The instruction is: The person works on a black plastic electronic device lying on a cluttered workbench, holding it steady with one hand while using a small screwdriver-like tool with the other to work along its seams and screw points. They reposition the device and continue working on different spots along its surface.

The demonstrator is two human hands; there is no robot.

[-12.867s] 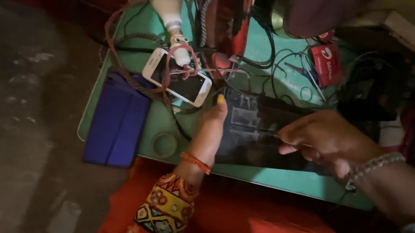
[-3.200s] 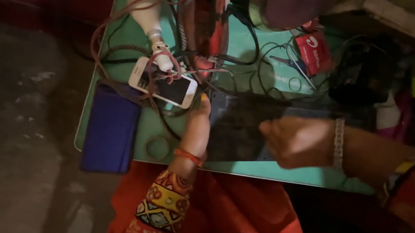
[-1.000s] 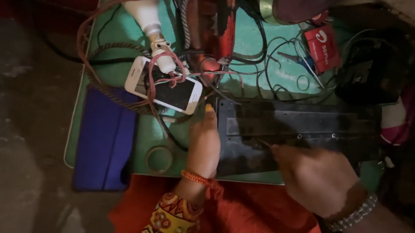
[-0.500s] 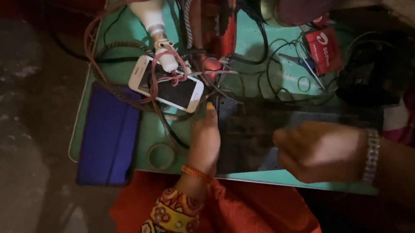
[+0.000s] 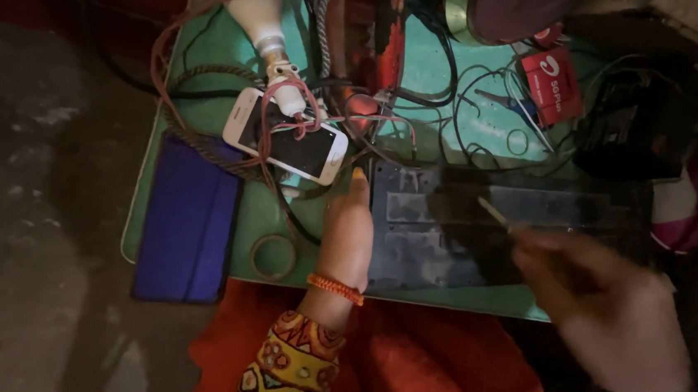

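Working on a dark flat panel (image 5: 479, 231) lying face-down on the green worktop (image 5: 211, 52) — probing or unscrewing stage, by my reading. Right hand (image 5: 605, 312), nearest and blurred, is closed round a thin pale tool (image 5: 493, 212) whose tip sits over the panel's middle. Left hand (image 5: 349, 229) lies flat, fingers together, pressed along the panel's left edge, gripping nothing. Next move wants a steady tip and a firm hold-down. Beyond the panel's left corner — a white phone (image 5: 287, 137) tangled in red wires (image 5: 282, 99).
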